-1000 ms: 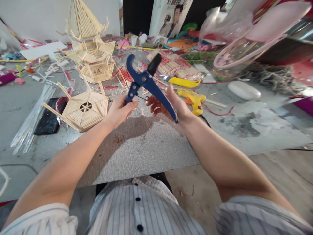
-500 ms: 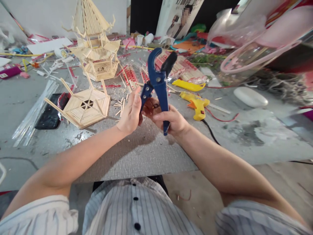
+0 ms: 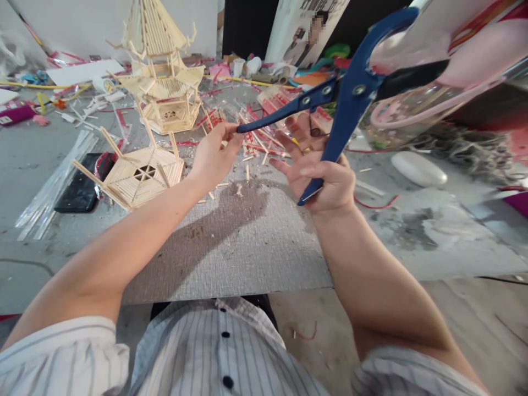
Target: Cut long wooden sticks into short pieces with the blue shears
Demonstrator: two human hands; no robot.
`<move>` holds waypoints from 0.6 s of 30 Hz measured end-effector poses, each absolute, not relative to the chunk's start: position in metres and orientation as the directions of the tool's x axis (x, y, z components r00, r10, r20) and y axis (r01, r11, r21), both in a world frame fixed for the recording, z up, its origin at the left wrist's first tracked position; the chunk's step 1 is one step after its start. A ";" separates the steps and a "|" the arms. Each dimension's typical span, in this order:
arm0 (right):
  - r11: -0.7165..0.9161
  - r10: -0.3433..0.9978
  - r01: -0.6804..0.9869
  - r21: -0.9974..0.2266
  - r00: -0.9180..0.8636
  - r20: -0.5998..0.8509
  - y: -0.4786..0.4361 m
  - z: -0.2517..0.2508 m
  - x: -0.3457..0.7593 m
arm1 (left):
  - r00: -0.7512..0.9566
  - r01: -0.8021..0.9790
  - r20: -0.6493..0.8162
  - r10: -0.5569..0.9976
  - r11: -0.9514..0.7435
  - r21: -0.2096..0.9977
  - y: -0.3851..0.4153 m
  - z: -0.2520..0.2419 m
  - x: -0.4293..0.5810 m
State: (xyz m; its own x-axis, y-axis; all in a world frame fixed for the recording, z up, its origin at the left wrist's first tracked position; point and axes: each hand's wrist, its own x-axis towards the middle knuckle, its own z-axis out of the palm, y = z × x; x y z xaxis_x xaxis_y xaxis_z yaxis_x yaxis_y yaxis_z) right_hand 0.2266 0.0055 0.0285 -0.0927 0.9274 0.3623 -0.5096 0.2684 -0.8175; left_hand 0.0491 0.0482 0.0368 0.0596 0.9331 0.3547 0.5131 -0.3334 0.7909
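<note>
A blue pipe cutter (image 3: 345, 124) with a hooked jaw and a dark blade is held up above the table, its two handles spread wide. My left hand (image 3: 218, 151) pinches the tip of one handle between thumb and fingers. The other handle lies across the palm of my right hand (image 3: 325, 179), held under the thumb while the fingers stretch out apart. Just left of my left hand stands a hexagonal wooden-stick base (image 3: 144, 173) with upright posts. Behind it rises a tiered stick pagoda (image 3: 165, 82). Short cut sticks (image 3: 248, 172) lie scattered below the cutter.
Clear glue sticks (image 3: 53, 184) and a black phone (image 3: 78, 187) lie at the left. A white oval object (image 3: 418, 168) rests at the right, near a pink-handled clear bag (image 3: 437, 104). The glue gun seen earlier is hidden behind my right hand. The table's front edge is close to my body.
The pipe cutter has risen and moved right, and its handles have swung wide apart. My left hand has shifted from pressing flat against one handle to pinching its end.
</note>
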 end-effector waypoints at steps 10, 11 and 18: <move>0.646 0.759 -0.159 -0.747 0.239 0.605 0.019 -0.003 0.221 | 0.271 0.939 0.140 0.952 -0.293 0.180 0.044 0.006 0.089; 0.641 0.760 -0.113 -0.759 0.225 0.609 0.020 -0.006 0.222 | 0.276 0.946 0.127 0.953 -0.292 0.138 0.042 0.002 0.094; 0.582 0.807 -0.079 -0.809 0.174 0.564 0.016 -0.009 0.218 | 0.315 0.944 0.022 0.949 -0.315 0.097 0.046 -0.001 0.100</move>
State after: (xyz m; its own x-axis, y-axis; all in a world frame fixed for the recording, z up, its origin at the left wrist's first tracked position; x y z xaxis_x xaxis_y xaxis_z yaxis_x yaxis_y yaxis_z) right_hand 0.2182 0.0156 -0.0086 0.1740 0.8074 0.5638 -0.0792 0.5821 -0.8092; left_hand 0.0997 0.0460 -0.0012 0.3145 0.9490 0.0217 0.9441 -0.3151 0.0972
